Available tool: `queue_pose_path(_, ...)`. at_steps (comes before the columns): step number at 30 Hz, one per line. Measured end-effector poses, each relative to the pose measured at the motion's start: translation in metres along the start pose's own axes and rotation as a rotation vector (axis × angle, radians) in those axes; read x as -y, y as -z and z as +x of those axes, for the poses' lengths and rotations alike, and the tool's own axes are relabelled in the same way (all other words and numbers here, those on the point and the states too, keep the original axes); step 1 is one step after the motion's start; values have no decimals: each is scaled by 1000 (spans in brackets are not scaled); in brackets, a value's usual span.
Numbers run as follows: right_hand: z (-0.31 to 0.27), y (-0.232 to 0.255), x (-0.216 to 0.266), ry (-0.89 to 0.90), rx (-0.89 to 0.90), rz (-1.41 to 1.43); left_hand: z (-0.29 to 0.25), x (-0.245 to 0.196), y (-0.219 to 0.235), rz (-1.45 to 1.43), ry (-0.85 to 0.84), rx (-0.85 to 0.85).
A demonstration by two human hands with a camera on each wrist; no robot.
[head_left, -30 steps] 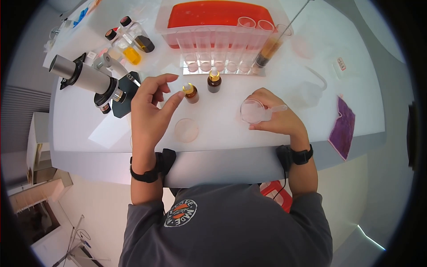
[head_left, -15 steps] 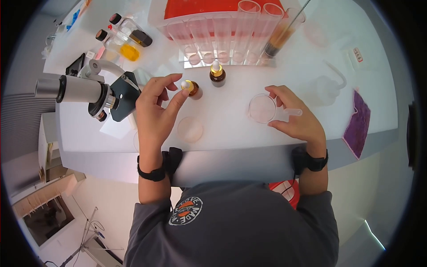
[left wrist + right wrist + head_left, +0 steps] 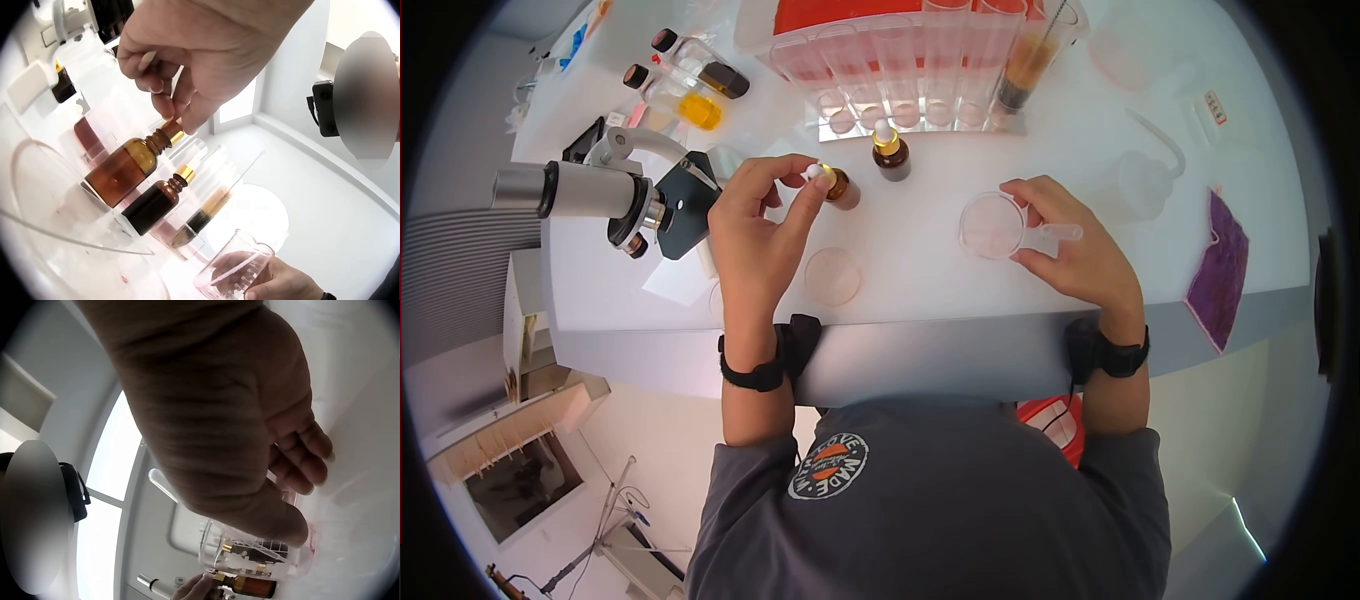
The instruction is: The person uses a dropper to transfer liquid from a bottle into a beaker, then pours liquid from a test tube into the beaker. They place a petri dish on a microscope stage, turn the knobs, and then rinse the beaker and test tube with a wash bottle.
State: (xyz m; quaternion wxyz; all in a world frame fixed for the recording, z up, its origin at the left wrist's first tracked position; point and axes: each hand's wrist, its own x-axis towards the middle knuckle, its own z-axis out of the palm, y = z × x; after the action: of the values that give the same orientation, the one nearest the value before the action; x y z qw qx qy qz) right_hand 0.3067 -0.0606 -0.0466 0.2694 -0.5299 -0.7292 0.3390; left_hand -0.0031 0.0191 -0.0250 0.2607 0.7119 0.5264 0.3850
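Note:
My left hand pinches the white-and-gold dropper cap of an amber dropper bottle between thumb and index finger. In the left wrist view, this bottle holds brown liquid and tilts in the picture. A second amber dropper bottle, darker inside, stands just right of it. My right hand holds a clear beaker by its side, thumb and fingers on the wall. A translucent plastic stick with a rounded end leans over the beaker's rim. Graduation marks show on the beaker in the left wrist view.
A rack of large tubes stands behind the bottles, before a bin of red liquid. Left are a microscope and two bottles, one with yellow liquid. A clear round dish, a wash bottle and a purple cloth lie around.
My left thumb and index finger have come together on the dropper cap. My right hand has shifted to the right with the beaker, and the beaker's mouth now faces up more squarely. The head view has shifted.

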Motion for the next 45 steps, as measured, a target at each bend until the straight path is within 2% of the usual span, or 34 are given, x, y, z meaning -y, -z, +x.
queue_pose_path(23,2,-1,0,37,-26,-6,-3,-6,-4,162,-51,-120)
queue_pose_path(32,1,-1,-3,27,-31,15,-2,-3,-2,73,1,-198)
queue_pose_path(38,1,-1,-5,35,-40,29,-2,1,-4,54,-31,-223)
queue_pose_path(45,1,-1,-4,22,-29,33,-2,-12,7,36,-5,-318)
